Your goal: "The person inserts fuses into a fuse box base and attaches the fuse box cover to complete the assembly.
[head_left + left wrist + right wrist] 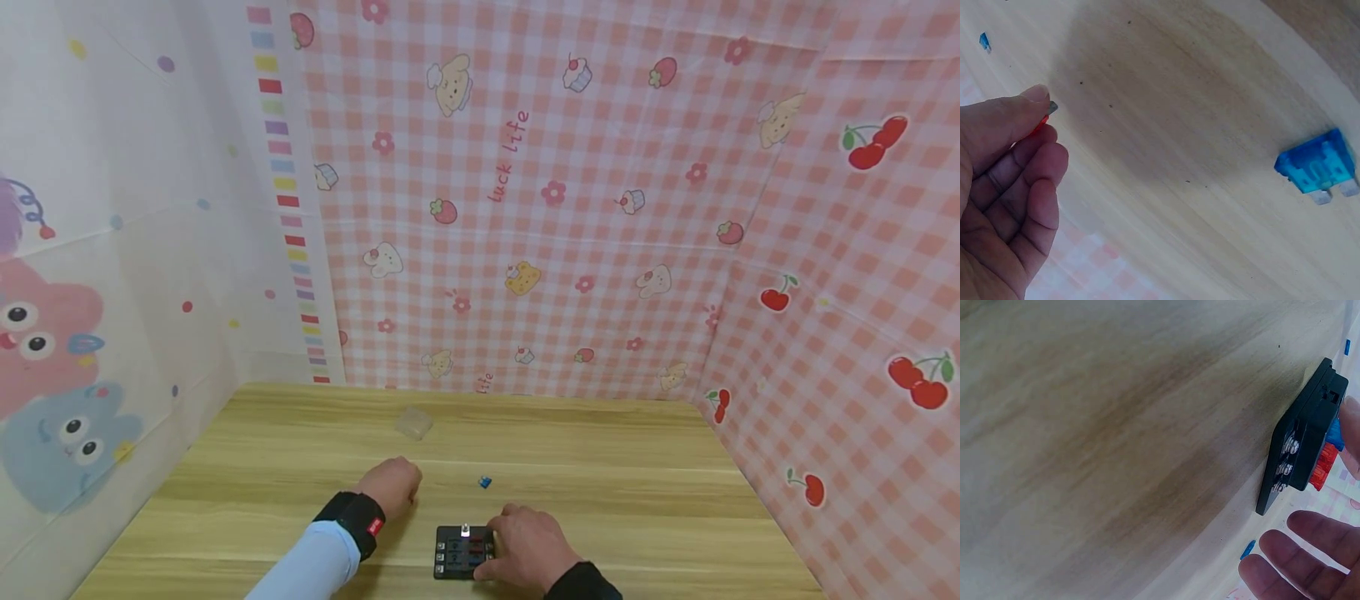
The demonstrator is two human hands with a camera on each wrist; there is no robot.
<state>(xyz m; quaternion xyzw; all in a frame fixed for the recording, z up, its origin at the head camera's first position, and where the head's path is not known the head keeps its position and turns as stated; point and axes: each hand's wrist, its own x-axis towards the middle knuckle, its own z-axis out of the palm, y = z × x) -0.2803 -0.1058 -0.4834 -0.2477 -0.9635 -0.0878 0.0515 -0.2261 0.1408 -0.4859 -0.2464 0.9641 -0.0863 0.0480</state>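
My left hand pinches a red blade fuse between thumb and fingertips; one metal prong sticks out. On the table at the front lies a black fuse block, with red fuses and a blue fuse seated in it. Over the block's right side is my right hand, its thumb at the blue fuse and the other visible fingers spread, apart from the block in the right wrist view. A loose blue blade fuse lies beyond the block. Another blue fuse appears large in the left wrist view.
A small clear plastic piece lies toward the back of the wooden table. Patterned cloth hangs behind the table and along both sides.
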